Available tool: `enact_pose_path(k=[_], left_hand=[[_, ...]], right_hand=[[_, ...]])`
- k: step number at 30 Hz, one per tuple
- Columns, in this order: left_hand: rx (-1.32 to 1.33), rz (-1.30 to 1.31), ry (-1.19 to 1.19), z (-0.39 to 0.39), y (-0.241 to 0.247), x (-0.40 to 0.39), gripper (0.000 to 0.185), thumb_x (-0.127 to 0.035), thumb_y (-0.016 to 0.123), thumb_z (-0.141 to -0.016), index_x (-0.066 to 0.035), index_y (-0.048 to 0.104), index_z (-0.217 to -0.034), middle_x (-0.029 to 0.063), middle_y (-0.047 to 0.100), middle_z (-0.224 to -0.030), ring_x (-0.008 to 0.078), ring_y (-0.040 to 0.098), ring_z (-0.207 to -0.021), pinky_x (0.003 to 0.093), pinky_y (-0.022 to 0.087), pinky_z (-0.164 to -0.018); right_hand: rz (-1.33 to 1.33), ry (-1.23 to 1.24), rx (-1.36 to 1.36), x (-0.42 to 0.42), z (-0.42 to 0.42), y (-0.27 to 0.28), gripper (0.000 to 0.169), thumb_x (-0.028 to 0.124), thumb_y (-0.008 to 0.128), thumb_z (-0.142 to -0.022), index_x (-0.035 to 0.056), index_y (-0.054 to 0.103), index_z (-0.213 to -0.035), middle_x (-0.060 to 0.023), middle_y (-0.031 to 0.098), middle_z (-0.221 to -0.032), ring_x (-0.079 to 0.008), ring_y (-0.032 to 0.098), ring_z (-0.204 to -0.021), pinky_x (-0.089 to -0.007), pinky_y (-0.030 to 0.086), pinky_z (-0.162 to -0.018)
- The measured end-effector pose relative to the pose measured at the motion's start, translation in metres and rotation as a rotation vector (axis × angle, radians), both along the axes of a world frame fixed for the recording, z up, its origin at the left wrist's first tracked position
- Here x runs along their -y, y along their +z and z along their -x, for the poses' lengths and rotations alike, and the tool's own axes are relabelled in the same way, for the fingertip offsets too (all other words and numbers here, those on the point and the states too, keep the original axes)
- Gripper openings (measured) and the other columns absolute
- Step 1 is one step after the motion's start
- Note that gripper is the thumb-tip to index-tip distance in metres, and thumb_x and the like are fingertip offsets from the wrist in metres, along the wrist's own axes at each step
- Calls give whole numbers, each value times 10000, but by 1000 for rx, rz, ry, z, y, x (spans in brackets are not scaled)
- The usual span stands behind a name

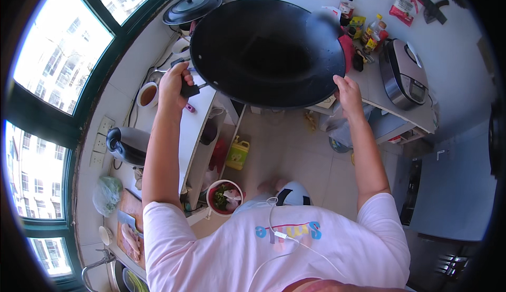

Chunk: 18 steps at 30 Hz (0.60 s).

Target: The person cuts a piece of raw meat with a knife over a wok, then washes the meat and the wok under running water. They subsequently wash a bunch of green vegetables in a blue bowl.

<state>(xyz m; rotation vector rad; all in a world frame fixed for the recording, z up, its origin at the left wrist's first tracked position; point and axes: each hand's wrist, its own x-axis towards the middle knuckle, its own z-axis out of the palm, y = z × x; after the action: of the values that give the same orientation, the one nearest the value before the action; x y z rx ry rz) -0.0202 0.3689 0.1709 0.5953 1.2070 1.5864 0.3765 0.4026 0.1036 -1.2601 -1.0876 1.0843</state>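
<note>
Both hands hold a large black wok point(261, 55) up in front of me, over the floor and counters. My left hand point(176, 82) is closed around its black side handle point(190, 90). My right hand point(348, 94) pinches the near right rim with the thumb on top; the fingers underneath are partly hidden. Inside, the wok looks dark and bare, with a few small specks at the right and a blurred pale patch near the far right rim. Left of the wok, a bowl of brown liquid point(148, 95) stands on the white counter point(196, 122).
An electric kettle point(128, 145) and a cutting board point(134, 201) with a cleaver point(128, 220) and raw meat point(130, 241) line the left counter. A bin point(210, 205) and a yellow jug point(238, 154) stand below. At right are a rice cooker point(405, 72) and sauce bottles point(371, 31).
</note>
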Motion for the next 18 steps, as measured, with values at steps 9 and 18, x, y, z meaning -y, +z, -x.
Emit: enact_pose_path(k=[9, 18], left_hand=[[-543, 58, 134, 9, -34, -249, 186, -163, 583, -739, 3, 533, -675, 67, 518, -573, 174, 534, -478, 288, 447, -480], [-1146, 374, 292, 36, -124, -420, 416, -371, 577, -780, 28, 636, -885, 219, 624, -924, 346, 595, -906, 391, 453, -809]], right_hand=[[-154, -155, 254, -214, 17, -27, 356, 253, 552, -817, -3, 431, -601, -62, 402, -526, -156, 385, -509, -347, 323, -497], [-160, -177, 298, -367, 39, -115, 361, 236, 553, -866, 73, 370, -601, 40, 334, -573, -66, 323, -527, -260, 267, -460]])
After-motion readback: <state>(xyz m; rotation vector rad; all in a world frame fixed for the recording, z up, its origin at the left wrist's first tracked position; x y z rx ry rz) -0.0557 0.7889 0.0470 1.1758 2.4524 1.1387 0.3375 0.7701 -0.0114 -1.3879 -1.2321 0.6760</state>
